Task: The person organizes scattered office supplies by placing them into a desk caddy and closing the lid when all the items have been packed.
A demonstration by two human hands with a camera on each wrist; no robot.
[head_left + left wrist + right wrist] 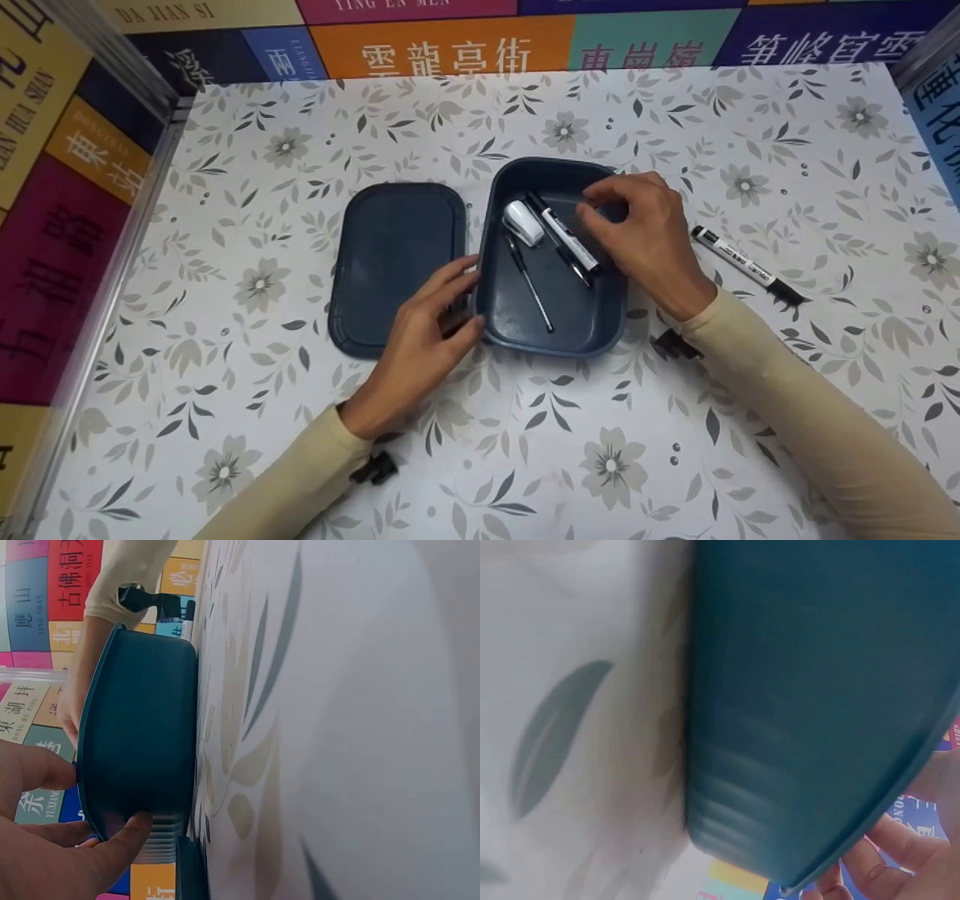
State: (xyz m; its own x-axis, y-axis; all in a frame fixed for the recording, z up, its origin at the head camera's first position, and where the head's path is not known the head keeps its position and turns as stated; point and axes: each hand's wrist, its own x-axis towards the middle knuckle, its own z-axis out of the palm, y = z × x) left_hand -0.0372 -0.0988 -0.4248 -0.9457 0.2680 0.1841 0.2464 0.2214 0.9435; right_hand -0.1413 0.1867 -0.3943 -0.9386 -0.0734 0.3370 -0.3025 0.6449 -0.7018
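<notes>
A dark blue open box (555, 337) stands on the table, seen from outside in the left wrist view. Inside lie a white marker (570, 238), a dark pen (576, 268) against it, a slim clear pen (534, 291) and a small rounded white item (523, 223) of unclear kind. My left hand (431, 319) touches the box's left wall with extended fingers. Over the right rim hovers my right hand (649, 232), its fingers loosely bent, thumb and forefinger apart with nothing visible between them. In the right wrist view its fingers (874, 866) are partly hidden behind the rim.
Left of the box lies its matching dark blue lid (401, 255), flat and partly behind my left hand. Another white marker with a black cap (750, 264) lies right of my right hand. Colourful panels with lettering (442, 49) border the flower-patterned table (247, 405).
</notes>
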